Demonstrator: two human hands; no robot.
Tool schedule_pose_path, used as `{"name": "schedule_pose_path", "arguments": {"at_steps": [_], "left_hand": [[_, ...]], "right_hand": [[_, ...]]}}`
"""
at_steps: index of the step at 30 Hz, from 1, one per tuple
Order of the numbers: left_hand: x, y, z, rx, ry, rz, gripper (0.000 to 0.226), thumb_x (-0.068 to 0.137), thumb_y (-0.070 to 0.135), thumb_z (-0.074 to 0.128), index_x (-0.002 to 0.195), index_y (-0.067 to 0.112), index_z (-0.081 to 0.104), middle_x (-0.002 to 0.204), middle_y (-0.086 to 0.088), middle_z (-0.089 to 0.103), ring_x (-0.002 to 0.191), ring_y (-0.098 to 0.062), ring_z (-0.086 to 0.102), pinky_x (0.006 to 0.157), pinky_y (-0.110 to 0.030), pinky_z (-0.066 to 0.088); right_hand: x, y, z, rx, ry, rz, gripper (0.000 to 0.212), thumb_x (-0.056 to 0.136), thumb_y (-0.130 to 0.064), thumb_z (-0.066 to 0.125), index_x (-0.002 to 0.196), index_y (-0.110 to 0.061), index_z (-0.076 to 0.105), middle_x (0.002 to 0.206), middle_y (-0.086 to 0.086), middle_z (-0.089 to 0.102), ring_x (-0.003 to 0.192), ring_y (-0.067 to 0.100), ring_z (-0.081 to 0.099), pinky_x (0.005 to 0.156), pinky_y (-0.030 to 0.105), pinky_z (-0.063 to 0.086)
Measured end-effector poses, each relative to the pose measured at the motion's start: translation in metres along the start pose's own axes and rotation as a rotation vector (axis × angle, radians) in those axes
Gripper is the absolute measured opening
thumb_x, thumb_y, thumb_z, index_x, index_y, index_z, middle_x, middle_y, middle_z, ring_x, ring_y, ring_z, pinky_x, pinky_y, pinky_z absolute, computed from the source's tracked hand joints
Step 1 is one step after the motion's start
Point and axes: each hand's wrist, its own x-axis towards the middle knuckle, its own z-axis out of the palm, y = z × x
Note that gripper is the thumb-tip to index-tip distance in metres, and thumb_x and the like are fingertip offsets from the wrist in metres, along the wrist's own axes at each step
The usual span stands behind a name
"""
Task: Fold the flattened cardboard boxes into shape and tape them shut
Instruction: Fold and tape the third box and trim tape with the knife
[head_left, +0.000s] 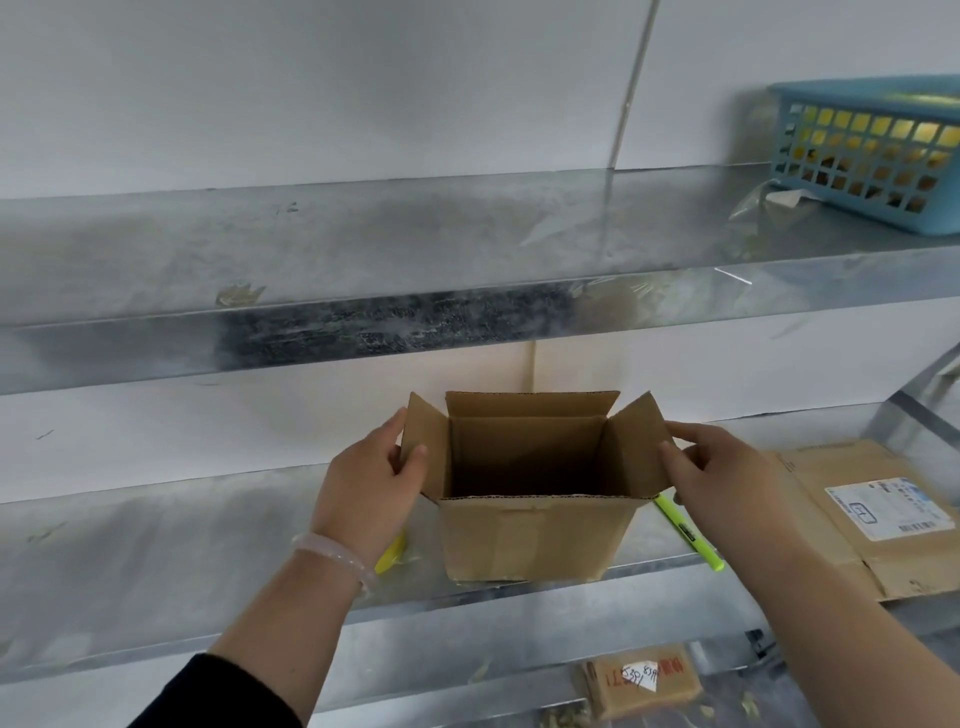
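1 small parcel (644, 678) low, below right hand (727, 478), red scrawl unreadable. left hand (371, 486) pinches left flap (423, 447), right pinches right flap (641, 441) of 1 open box (535, 530) upright between them. 1 flat box (852, 525) right of right hand, label illegible. 1 blue basket (872, 150) above.

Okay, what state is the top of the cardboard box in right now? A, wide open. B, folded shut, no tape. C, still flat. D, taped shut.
A: the cardboard box stands open-topped, inside visible; the left hand pinches its raised left flap, the right hand its right flap.
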Motion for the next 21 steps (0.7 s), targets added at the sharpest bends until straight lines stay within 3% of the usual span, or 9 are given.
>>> {"name": "schedule_pose_path", "arguments": {"at_steps": [2, 5, 10, 16, 19, 21], "left_hand": [[-0.009, 0.009, -0.004, 0.003, 0.050, -0.001, 0.049, 0.098, 0.027, 0.050, 0.146, 0.026, 0.040, 0.066, 0.003, 0.059, 0.065, -0.006, 0.055, 0.061, -0.002, 0.039], [-0.026, 0.013, -0.013, -0.045, 0.110, -0.091, 0.049, 0.096, 0.028, 0.052, 0.144, 0.027, 0.042, 0.070, 0.007, 0.063, 0.068, -0.003, 0.056, 0.063, -0.006, 0.039], [-0.067, 0.009, -0.037, -0.043, 0.226, -0.203, 0.028, 0.094, 0.030, 0.053, 0.117, 0.028, 0.068, 0.067, 0.007, 0.066, 0.070, -0.009, 0.061, 0.062, -0.012, 0.038], [-0.133, -0.003, -0.069, -0.061, 0.456, -0.352, 0.022, 0.093, 0.024, 0.056, 0.109, 0.027, 0.071, 0.067, 0.007, 0.068, 0.069, -0.009, 0.063, 0.059, -0.012, 0.040], [-0.162, -0.023, -0.089, -0.058, 0.519, -0.420, 0.021, 0.092, 0.023, 0.057, 0.107, 0.028, 0.071, 0.063, 0.006, 0.067, 0.069, -0.009, 0.063, 0.064, -0.021, 0.046], [-0.179, -0.038, -0.105, -0.065, 0.557, -0.443, 0.022, 0.093, 0.023, 0.057, 0.108, 0.031, 0.070, 0.064, 0.008, 0.068, 0.068, -0.008, 0.064, 0.063, -0.022, 0.047]], "right_hand": [[-0.009, -0.010, -0.008, -0.008, 0.008, -0.044, 0.036, 0.100, -0.035, 0.047, 0.134, -0.031, 0.056, 0.074, -0.007, 0.067, 0.066, 0.007, 0.061, 0.049, 0.016, 0.035], [-0.021, -0.022, -0.020, 0.053, 0.012, -0.094, 0.036, 0.100, -0.033, 0.047, 0.135, -0.031, 0.056, 0.075, -0.007, 0.065, 0.068, 0.006, 0.059, 0.050, 0.013, 0.033], [-0.039, -0.038, -0.018, 0.203, -0.035, -0.208, 0.034, 0.096, -0.025, 0.057, 0.129, -0.029, 0.063, 0.070, -0.008, 0.063, 0.068, 0.007, 0.058, 0.059, 0.015, 0.037], [-0.055, -0.057, 0.007, 0.229, -0.215, -0.402, 0.035, 0.095, -0.028, 0.059, 0.129, -0.032, 0.062, 0.068, -0.007, 0.062, 0.069, 0.009, 0.058, 0.064, 0.019, 0.041], [-0.070, -0.075, 0.031, 0.222, -0.288, -0.492, 0.035, 0.097, -0.030, 0.056, 0.131, -0.031, 0.059, 0.070, -0.008, 0.061, 0.073, 0.004, 0.057, 0.061, 0.010, 0.037], [-0.086, -0.095, 0.051, 0.216, -0.323, -0.565, 0.035, 0.098, -0.030, 0.054, 0.133, -0.030, 0.057, 0.070, -0.009, 0.060, 0.074, 0.002, 0.057, 0.060, 0.010, 0.039]]}}
